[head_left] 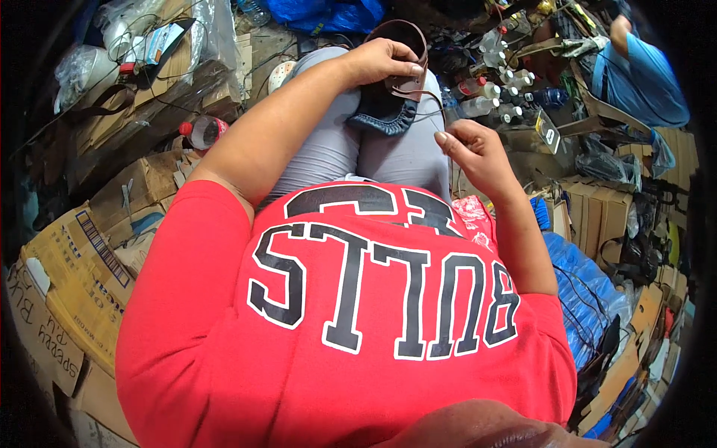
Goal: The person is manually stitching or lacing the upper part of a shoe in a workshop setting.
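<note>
A brown leather-like piece point(420, 34) curves in a loop above my lap. My left hand point(382, 63) is closed on its near side, thumb and fingers pinching it. Below it, between my knees, lies a dark blue piece point(385, 122) with a gathered edge, partly covered by the brown piece. A thin brown strip point(407, 94) runs from there toward my right hand point(476, 153). That hand is closed, thumb against curled fingers, at the strip's end. Exactly how the strip sits between the fingertips is too small to make out.
Several plastic bottles point(478, 104) lie right of my knees, and a red-capped bottle point(203, 131) is at the left. Flattened cardboard point(75, 254) covers the left side. A blue plastic sheet point(579, 284) lies at the right. Another person's blue-clothed part point(638, 82) shows at upper right.
</note>
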A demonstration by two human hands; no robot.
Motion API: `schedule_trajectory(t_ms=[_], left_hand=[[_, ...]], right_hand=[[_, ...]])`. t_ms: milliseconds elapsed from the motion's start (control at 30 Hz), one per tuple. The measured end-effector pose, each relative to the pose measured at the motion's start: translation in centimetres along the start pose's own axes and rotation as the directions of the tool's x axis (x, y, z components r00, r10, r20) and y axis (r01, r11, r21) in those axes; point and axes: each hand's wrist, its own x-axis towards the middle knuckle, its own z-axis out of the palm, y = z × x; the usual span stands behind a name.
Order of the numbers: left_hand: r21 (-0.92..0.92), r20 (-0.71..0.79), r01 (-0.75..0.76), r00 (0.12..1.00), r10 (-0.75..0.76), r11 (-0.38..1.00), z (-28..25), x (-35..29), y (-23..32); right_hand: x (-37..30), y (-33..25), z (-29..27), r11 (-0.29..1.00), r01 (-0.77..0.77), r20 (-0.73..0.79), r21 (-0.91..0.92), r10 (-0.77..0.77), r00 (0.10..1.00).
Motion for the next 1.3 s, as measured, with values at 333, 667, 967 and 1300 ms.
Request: schedule_trajectory(t_ms=[333, 667, 967, 1300], left_hand=[[0.603, 0.323, -0.153, 0.944, -0.064, 0.783, -2.2, -1.5, 4.7], [0.469, 0.175, -0.055, 0.984, -0.032, 0.882, -0.1, -2.0, 4.9], [0.534, 0.187, -0.029, 0.979, -0.084, 0.845, -0.2, -1.4, 4.9], [0.528, 0.226, -0.060, 0.972, -0.072, 0.847, -0.4, -0.8, 3.9]], right_hand=[[2.0, 0.5, 1.4, 0.945, 0.093, -0.117, -0.313, -0.136, 0.984], [3.1, -1.2, 1.2, 0.885, 0.026, -0.115, -0.465, -0.090, 0.989], [3.6, -2.5, 1.1, 0.815, -0.013, -0.104, -0.580, -0.058, 0.993], [4.7, -1.6, -0.6, 0.848, 0.112, 0.005, -0.518, -0.128, 0.992]])
